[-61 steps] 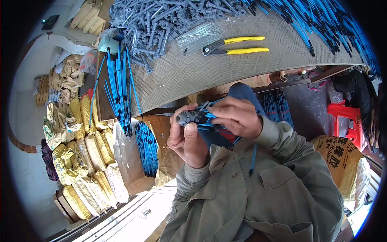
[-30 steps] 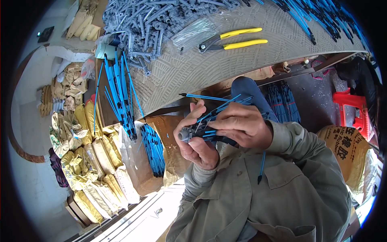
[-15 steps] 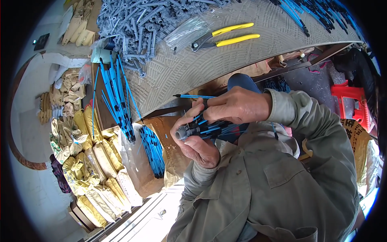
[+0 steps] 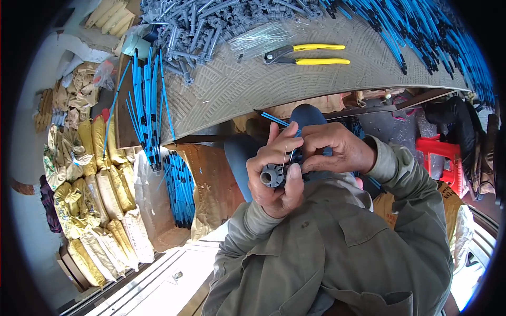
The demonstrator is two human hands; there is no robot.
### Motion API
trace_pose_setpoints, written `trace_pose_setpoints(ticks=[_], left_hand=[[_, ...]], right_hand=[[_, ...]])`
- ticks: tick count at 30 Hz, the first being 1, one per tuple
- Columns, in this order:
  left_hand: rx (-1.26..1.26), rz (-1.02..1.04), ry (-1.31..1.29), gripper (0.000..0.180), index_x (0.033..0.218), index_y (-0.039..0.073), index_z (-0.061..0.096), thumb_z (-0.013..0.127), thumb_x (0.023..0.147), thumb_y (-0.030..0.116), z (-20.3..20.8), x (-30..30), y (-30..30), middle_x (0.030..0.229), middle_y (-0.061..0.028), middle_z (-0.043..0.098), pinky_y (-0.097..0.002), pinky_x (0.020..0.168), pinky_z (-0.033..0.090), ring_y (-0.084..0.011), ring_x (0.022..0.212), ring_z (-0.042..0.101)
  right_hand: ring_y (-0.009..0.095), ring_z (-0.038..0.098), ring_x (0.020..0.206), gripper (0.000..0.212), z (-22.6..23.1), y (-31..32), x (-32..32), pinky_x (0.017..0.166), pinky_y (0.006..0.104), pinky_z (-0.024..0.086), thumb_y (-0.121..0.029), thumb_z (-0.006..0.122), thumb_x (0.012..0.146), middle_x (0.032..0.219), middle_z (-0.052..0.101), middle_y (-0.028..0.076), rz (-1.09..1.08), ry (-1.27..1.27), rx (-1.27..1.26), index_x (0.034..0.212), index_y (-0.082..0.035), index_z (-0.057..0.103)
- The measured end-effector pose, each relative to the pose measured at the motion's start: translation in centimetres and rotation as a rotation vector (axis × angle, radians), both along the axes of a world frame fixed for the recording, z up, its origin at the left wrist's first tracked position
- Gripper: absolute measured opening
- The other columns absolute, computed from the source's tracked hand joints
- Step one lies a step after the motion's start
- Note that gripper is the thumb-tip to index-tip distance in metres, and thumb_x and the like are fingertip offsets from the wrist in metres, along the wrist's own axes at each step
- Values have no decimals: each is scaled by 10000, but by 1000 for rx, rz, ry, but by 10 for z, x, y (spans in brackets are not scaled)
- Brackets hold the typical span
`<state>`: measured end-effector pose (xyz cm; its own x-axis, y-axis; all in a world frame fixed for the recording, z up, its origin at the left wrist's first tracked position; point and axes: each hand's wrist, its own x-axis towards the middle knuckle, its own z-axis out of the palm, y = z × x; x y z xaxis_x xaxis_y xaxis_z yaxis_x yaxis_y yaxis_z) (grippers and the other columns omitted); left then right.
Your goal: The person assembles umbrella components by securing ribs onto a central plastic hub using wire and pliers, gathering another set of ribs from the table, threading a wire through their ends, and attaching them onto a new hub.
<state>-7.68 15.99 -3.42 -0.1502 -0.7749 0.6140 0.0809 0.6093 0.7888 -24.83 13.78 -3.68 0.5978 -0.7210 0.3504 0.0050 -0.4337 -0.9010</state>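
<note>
My left hand (image 4: 275,176) grips a small grey round plastic fitting (image 4: 272,175) with its open end facing the camera. My right hand (image 4: 334,148) pinches thin blue tubes (image 4: 278,119) that run into the back of that fitting; the tubes stick out toward the table edge. Both hands are held close to my chest, over my olive jacket and dark trouser knees. How the tubes sit inside the fitting is hidden by my fingers.
A table with a ribbed brown mat (image 4: 247,89) holds a heap of grey fittings (image 4: 211,21), yellow-handled pliers (image 4: 308,53), a clear bag (image 4: 261,38) and many blue tubes (image 4: 421,31). More blue tubes (image 4: 147,105) hang off its left edge. Yellow sacks (image 4: 100,184) are stacked left; red stool (image 4: 440,152) right.
My hands have turned the fitting so its round end faces the camera, and the blue tubes are gathered tighter under my right fingers. The view has shifted slightly.
</note>
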Motion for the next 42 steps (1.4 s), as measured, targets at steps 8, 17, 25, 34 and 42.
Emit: trace_pose_setpoints(ticks=[8, 17, 25, 34, 42], left_hand=[[65, -66, 59, 301, 1008, 17, 359, 539, 786, -78, 2, -5, 13, 1000, -187, 575, -525, 1021, 285, -324, 1024, 580], [162, 256, 297, 235, 1009, 30, 372, 499, 823, -37, 12, 58, 23, 874, -149, 572, -543, 990, 335, -308, 923, 604], [-25, 408, -6, 272, 1002, 24, 390, 536, 787, -57, 37, 121, 57, 883, -149, 577, -523, 989, 341, -295, 888, 610], [70, 132, -153, 273, 972, 27, 395, 547, 766, -70, 36, 110, 55, 874, -141, 573, -527, 927, 392, -270, 869, 594], [106, 240, -291, 314, 991, 14, 439, 597, 737, -81, 36, 113, 40, 908, -137, 585, -329, 718, 465, -252, 801, 592]], right_hand=[[216, 554, 697, 135, 5, 8, -1, 631, 306, 420, -104, 688, 781, 776, 567, 81, -63, -55, -12, 814, -19, 587], [246, 613, 802, 156, -7, -53, -47, 707, 309, 475, -147, 643, 815, 902, 616, 120, -622, 323, -173, 881, -16, 589], [309, 581, 894, 291, -31, -117, -66, 752, 378, 468, -281, 655, 781, 1052, 575, 109, -676, 855, -916, 924, -51, 547], [95, 519, 709, 71, 11, -41, 21, 645, 222, 410, -66, 556, 822, 845, 554, 37, -326, -227, 134, 816, 4, 568], [177, 499, 863, 166, 56, -24, 111, 732, 287, 406, -31, 713, 721, 934, 500, 72, 92, -110, -55, 878, -53, 663]])
